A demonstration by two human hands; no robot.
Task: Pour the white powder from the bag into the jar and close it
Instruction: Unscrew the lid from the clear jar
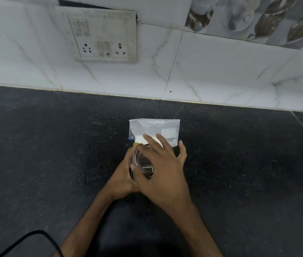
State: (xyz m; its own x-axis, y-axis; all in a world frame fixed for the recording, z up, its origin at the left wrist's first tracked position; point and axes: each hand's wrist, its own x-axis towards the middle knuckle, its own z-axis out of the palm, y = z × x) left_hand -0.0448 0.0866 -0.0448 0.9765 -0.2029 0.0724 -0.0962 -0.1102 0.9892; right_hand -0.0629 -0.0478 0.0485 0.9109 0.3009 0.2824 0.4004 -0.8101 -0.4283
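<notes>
The left hand (121, 176) curls round the clear jar (141, 163) on the black counter (54, 145) to steady it, while the right hand (163, 171) lies across its top, fingers straight and spread, gripping nothing I can see — probably reaching for the bag (154, 127) of white powder (141, 139) just behind.

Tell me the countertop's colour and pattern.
The countertop is black with fine pale speckles; head view.

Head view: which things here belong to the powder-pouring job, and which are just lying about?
Job in hand:
- bag with white powder, on the counter behind the jar
- jar, gripped by the left hand
- right hand, spread over the jar

Lying about:
- socket panel on the wall
- black cable, near corner
- patterned wall tiles
</notes>
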